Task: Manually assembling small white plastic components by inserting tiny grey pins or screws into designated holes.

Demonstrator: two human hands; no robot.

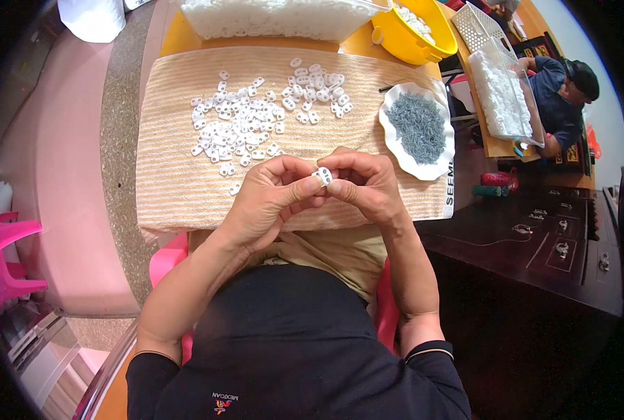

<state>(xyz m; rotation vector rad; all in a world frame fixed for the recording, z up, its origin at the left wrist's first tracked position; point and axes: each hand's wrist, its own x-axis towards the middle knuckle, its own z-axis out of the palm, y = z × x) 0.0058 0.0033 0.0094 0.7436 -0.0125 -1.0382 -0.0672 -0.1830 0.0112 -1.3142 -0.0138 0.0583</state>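
Observation:
A small white plastic piece with round holes is pinched between my two hands over the near part of the cloth. My left hand grips its left side with thumb and fingertips, while my right hand has thumb and index finger closed on the right side. The fingers partly cover the piece, so I cannot tell whether it is one part or two together. Beyond my hands lies a loose pile of similar two-holed white pieces. A smaller cluster of white pieces sits farther back to the right.
A striped beige cloth covers the table. At its right, a wavy-rimmed white plate holds many thin grey pieces. Behind stand a clear bin and a yellow tub, both holding white pieces. Another person sits at the far right.

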